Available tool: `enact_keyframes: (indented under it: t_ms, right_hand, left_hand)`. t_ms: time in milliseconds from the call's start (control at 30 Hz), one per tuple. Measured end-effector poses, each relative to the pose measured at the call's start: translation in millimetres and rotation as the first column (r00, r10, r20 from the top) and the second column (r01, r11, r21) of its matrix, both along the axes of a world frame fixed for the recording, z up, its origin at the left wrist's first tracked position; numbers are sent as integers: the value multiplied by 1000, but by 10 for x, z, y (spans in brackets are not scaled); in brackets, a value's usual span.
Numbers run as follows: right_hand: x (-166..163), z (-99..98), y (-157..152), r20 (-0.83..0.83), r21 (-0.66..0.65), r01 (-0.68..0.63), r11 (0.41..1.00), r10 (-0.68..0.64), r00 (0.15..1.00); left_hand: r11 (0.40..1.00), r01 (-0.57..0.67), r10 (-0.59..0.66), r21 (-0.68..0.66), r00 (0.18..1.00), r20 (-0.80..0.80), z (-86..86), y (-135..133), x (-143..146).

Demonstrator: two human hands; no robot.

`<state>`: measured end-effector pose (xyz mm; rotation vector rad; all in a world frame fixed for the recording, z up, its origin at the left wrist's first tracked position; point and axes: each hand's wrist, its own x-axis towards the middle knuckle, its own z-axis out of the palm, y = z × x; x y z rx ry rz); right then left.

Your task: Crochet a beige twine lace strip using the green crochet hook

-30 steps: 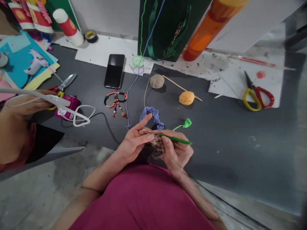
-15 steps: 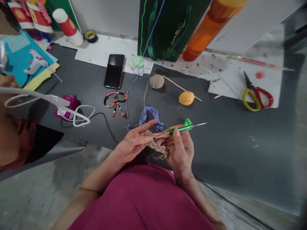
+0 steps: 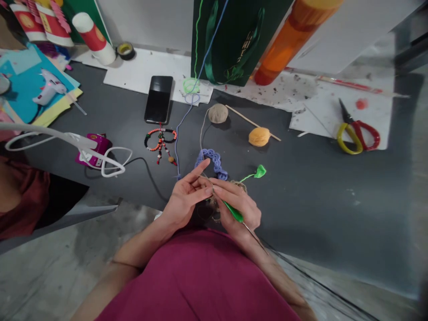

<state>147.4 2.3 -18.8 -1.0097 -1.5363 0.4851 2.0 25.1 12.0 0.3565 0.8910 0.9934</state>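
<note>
My right hand (image 3: 242,207) grips a crochet hook (image 3: 233,211) by its green handle, its back end slanting down over my wrist. Thumb and fingers of my left hand (image 3: 183,198) pinch the beige crochet piece (image 3: 240,184), which both hands mostly hide. Beige yarn runs over the raised left index finger from a beige yarn ball (image 3: 218,113). The hook's tip meets the work at the left fingertips. Just beyond my hands lies a blue crocheted strip (image 3: 217,161). A small green piece (image 3: 260,171) on a green strand rests right of it.
A yellow yarn ball (image 3: 259,137) lies by a thin stick. Scissors (image 3: 359,133) are at the right; a phone (image 3: 159,99) and beaded bracelet (image 3: 160,139) at the left. Behind stand a green bag (image 3: 227,44) and orange tube (image 3: 284,44). Another person's sleeve (image 3: 20,200) shows far left.
My right hand has turned the hook, so its back end now points down toward me instead of right. The small green piece now shows apart from the hook. The other person's hand left view.
</note>
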Motion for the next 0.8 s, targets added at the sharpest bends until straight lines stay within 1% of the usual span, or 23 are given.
enact_keyframes:
  t_ms: [67, 167, 233, 300, 367, 433, 500, 567, 633, 700, 800]
  right_hand:
    - [-30, -7, 0, -66, -16, 27, 1000, -28, 997]
    - [-66, -10, -19, -197, -174, 83, 981, -117, 973]
    - [-60, -8, -37, -190, -239, 166, 957, -214, 958]
    - [-36, -5, -54, -147, -227, 238, 944, -275, 950]
    - [-11, 1, -67, -139, -204, 255, 945, -285, 948]
    - [3, 3, -78, -178, -235, 222, 946, -267, 947]
    - [9, -3, -84, -252, -305, 166, 938, -248, 935]
    - [12, -12, -79, -330, -382, 83, 921, -219, 918]
    - [16, -10, -60, -405, -432, -16, 902, -178, 897]
    - [15, 6, -30, -466, -441, -88, 893, -145, 873]
    - [-14, 35, 12, -505, -441, -136, 887, -120, 854]
  left_hand:
    - [1000, 23, -22, -21, 999, 36, 7, 6, -5]
    - [995, 52, -44, -82, 995, 93, 31, 20, -9]
    - [992, 63, -52, -105, 992, 112, 39, 28, -15]
    - [992, 67, -56, -109, 993, 103, 35, 30, -27]
    - [992, 67, -59, -104, 995, 76, 20, 27, -42]
    - [992, 76, -71, -96, 996, 56, 1, 22, -55]
    - [991, 98, -92, -89, 993, 70, -13, 18, -63]
    - [988, 126, -116, -89, 987, 109, -20, 19, -66]
    - [983, 158, -142, -96, 977, 157, -19, 23, -68]
    - [977, 190, -169, -99, 966, 194, -14, 26, -65]
    - [975, 211, -194, -65, 958, 213, -2, 17, -48]
